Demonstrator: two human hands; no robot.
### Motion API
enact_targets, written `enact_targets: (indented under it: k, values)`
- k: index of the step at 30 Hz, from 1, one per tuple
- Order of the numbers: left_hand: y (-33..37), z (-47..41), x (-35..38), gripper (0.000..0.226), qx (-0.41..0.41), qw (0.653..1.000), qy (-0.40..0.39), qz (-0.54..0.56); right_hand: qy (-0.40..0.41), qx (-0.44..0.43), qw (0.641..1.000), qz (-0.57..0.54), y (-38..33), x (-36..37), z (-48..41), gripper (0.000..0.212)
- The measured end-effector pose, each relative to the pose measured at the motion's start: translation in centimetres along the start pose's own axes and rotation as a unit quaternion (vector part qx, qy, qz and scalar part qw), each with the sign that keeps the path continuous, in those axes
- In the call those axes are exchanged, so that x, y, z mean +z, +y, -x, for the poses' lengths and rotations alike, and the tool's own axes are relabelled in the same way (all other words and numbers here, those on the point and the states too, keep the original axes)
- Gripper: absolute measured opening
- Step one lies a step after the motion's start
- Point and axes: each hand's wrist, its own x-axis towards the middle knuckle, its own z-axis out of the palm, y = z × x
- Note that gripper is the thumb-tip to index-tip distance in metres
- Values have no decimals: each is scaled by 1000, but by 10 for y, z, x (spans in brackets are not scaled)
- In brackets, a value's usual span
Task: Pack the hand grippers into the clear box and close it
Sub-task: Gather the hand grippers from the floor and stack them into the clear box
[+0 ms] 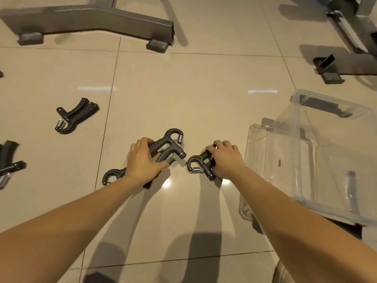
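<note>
On the beige tiled floor my left hand (142, 160) grips the handles of a black hand gripper (169, 144) whose spring end points up and right. A second gripper (112, 176) lies partly under that wrist. My right hand (226, 160) curls round the handles of another black gripper (199, 165), spring end toward me. The clear box (285, 160) stands open to the right, with its clear lid (334, 107) behind it. Another gripper (75, 116) lies apart at the left.
More black grippers (9, 162) lie at the left edge. A grey metal frame base (91, 19) with rubber feet stands at the far left. Another equipment base (346, 48) stands at the far right, behind the box.
</note>
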Motion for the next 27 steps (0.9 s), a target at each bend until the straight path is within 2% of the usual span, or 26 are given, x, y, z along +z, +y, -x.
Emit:
enact_targets:
  k: [3,5,8,11,14,21,27]
  values:
    - [0,17,-13,73,-11,1000,0,18,15,-25,999,41,1,3,3,56]
    - [0,28,-18,72,-23,999,9,25,12,-46,999,21,0,6,11,47]
    - [9,45,-22,72,-36,998,37,36,-13,-73,997,-18,-7,15,30,45]
    - [26,64,-29,73,-45,996,62,39,-26,-111,993,-5,-13,22,57,42]
    - [49,81,-41,72,-39,995,76,42,-3,-123,992,-17,-12,14,81,38]
    - [153,112,-121,71,34,995,91,-13,121,-123,983,-67,38,-107,114,35]
    - [246,129,-171,66,72,996,50,17,161,-88,979,-83,98,-179,154,41]
